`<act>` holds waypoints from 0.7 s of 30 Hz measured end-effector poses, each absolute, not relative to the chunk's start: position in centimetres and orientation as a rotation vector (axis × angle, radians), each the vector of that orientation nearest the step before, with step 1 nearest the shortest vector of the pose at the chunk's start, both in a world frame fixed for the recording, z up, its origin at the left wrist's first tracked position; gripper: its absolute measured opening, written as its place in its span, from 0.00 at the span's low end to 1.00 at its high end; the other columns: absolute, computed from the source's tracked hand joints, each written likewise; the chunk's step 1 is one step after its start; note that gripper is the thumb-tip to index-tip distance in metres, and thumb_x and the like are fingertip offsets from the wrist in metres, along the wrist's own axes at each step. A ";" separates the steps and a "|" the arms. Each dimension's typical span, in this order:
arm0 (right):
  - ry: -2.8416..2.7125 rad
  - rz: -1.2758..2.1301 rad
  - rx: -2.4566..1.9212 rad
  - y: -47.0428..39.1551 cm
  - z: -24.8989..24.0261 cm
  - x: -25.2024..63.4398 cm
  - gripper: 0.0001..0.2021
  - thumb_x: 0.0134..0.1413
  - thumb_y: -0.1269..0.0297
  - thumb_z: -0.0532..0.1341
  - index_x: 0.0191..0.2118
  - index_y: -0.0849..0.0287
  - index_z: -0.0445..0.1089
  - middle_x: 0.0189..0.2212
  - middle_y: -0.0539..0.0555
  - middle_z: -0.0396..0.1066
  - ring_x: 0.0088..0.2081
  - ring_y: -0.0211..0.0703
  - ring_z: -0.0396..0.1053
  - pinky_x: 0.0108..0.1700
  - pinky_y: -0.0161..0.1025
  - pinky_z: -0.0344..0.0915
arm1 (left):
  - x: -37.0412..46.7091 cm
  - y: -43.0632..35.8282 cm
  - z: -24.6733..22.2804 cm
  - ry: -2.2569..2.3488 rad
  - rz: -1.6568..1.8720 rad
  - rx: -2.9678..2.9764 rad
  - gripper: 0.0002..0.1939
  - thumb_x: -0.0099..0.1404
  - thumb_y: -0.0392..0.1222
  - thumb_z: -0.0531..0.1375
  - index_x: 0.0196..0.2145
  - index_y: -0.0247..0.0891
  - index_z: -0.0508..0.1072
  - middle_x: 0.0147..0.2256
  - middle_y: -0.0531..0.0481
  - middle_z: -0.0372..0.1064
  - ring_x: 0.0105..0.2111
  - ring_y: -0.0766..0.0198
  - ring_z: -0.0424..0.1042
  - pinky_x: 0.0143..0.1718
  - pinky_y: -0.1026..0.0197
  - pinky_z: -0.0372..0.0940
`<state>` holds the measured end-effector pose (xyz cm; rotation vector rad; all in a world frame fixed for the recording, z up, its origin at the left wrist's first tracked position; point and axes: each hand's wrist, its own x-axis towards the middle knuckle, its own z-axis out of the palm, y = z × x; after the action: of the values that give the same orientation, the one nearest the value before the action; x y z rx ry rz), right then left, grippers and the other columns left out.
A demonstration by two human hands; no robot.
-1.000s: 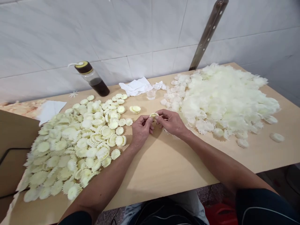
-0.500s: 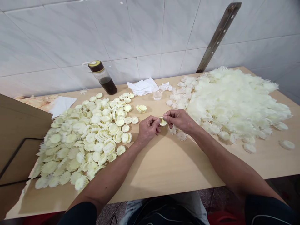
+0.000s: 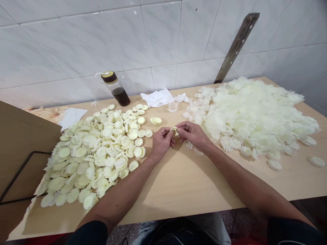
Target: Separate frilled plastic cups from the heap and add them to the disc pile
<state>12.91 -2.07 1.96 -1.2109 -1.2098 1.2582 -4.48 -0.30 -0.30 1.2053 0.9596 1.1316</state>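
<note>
Between my hands, over the middle of the table, is a small pale yellow scalloped piece (image 3: 174, 130). My left hand (image 3: 162, 142) pinches its left side with thumb and fingers, and my right hand (image 3: 191, 134) pinches its right side. A large heap of yellowish cup-like scalloped pieces (image 3: 102, 149) lies to the left. On the right is a big pile of thin, pale, frilly pieces (image 3: 255, 112). A small stack of yellow pieces (image 3: 155, 121) stands just beyond my left hand.
A bottle of dark liquid (image 3: 119, 91), crumpled white tissue (image 3: 157, 98) and a small clear cup (image 3: 173, 107) stand along the back. A metal strip (image 3: 236, 49) leans on the tiled wall. A cardboard box (image 3: 25, 153) is at the left edge.
The piece between my fingers has tilted, its edge now turned upward. My right fingers have shifted around it. The whole view has moved slightly, with the table sitting a little lower in it.
</note>
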 end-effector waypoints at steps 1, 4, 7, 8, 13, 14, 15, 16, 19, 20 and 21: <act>-1.277 1.239 -1.221 -2.2 2.3 13.0 0.25 0.54 0.41 0.75 0.45 0.57 0.78 0.35 0.54 0.80 0.32 0.43 0.76 0.32 0.39 0.76 | -4.5 -0.3 -0.3 0.968 1.133 1.214 0.29 0.60 0.66 0.73 0.39 0.35 0.76 0.19 0.54 0.71 0.16 0.68 0.68 0.18 0.66 0.65; -1.437 1.123 -1.299 -2.4 3.1 13.3 0.21 0.59 0.42 0.71 0.41 0.58 0.80 0.36 0.55 0.80 0.30 0.42 0.74 0.31 0.39 0.73 | -4.5 -0.6 -0.2 0.984 1.119 1.264 0.28 0.61 0.66 0.72 0.38 0.35 0.78 0.18 0.55 0.70 0.16 0.69 0.66 0.17 0.67 0.64; -1.495 1.044 -1.394 -2.3 3.5 13.8 0.17 0.59 0.46 0.70 0.35 0.58 0.79 0.31 0.53 0.79 0.26 0.40 0.72 0.29 0.38 0.69 | -4.6 -0.9 -0.1 1.003 1.078 1.297 0.28 0.61 0.66 0.72 0.37 0.34 0.80 0.18 0.54 0.71 0.15 0.70 0.66 0.17 0.67 0.63; -1.514 1.037 -1.412 -2.2 3.6 14.0 0.16 0.59 0.48 0.70 0.34 0.58 0.79 0.30 0.52 0.79 0.26 0.40 0.73 0.29 0.37 0.68 | -4.6 -1.0 0.0 1.005 1.063 1.298 0.28 0.61 0.66 0.72 0.37 0.34 0.81 0.18 0.53 0.71 0.15 0.70 0.65 0.16 0.67 0.62; -1.546 1.070 -1.409 -2.0 3.6 14.5 0.17 0.57 0.48 0.71 0.32 0.57 0.78 0.25 0.51 0.77 0.25 0.40 0.73 0.27 0.36 0.66 | -4.5 -1.2 0.2 0.956 1.018 1.280 0.28 0.61 0.66 0.72 0.36 0.34 0.80 0.18 0.53 0.72 0.14 0.70 0.64 0.15 0.67 0.60; -1.524 1.086 -1.412 -2.0 3.6 14.5 0.18 0.57 0.46 0.71 0.32 0.57 0.77 0.23 0.51 0.76 0.24 0.40 0.72 0.26 0.35 0.65 | -4.4 -1.2 0.2 0.949 1.020 1.272 0.27 0.61 0.65 0.72 0.36 0.34 0.79 0.18 0.53 0.72 0.14 0.70 0.64 0.15 0.67 0.60; -1.494 1.105 -1.417 -2.0 3.5 14.4 0.19 0.57 0.44 0.72 0.31 0.57 0.76 0.22 0.50 0.74 0.22 0.39 0.71 0.25 0.35 0.64 | -4.4 -1.2 0.2 0.944 1.022 1.264 0.27 0.61 0.65 0.73 0.36 0.35 0.79 0.18 0.53 0.72 0.14 0.70 0.65 0.16 0.67 0.60; -1.458 1.121 -1.424 -2.0 3.4 14.2 0.21 0.57 0.42 0.71 0.31 0.57 0.76 0.20 0.49 0.73 0.21 0.39 0.70 0.24 0.35 0.64 | -4.4 -1.1 0.3 0.943 1.024 1.256 0.27 0.60 0.64 0.73 0.36 0.35 0.79 0.18 0.53 0.72 0.15 0.70 0.65 0.16 0.67 0.61; -1.328 1.115 -1.423 -2.0 2.8 13.6 0.23 0.57 0.39 0.71 0.31 0.56 0.75 0.19 0.48 0.71 0.20 0.40 0.70 0.24 0.36 0.66 | -4.3 -1.0 0.4 0.951 1.031 1.233 0.28 0.60 0.63 0.74 0.40 0.34 0.78 0.19 0.53 0.73 0.16 0.68 0.67 0.17 0.66 0.62; -1.284 1.100 -1.408 -2.0 2.5 13.4 0.23 0.56 0.38 0.71 0.32 0.56 0.75 0.20 0.49 0.72 0.21 0.41 0.72 0.25 0.37 0.69 | -4.4 -1.0 0.5 0.953 1.032 1.232 0.28 0.60 0.63 0.73 0.42 0.34 0.77 0.19 0.53 0.73 0.16 0.68 0.68 0.17 0.66 0.63; -1.242 1.086 -1.390 -1.9 2.3 13.3 0.24 0.56 0.38 0.71 0.32 0.56 0.75 0.21 0.49 0.73 0.22 0.42 0.73 0.27 0.38 0.71 | -4.4 -1.0 0.5 0.952 1.031 1.237 0.28 0.61 0.64 0.73 0.42 0.34 0.77 0.20 0.53 0.73 0.16 0.68 0.68 0.18 0.66 0.63</act>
<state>13.28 -1.90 2.27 -1.3904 -1.2425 1.0859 -4.39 -0.95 0.51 1.2373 0.9520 1.0312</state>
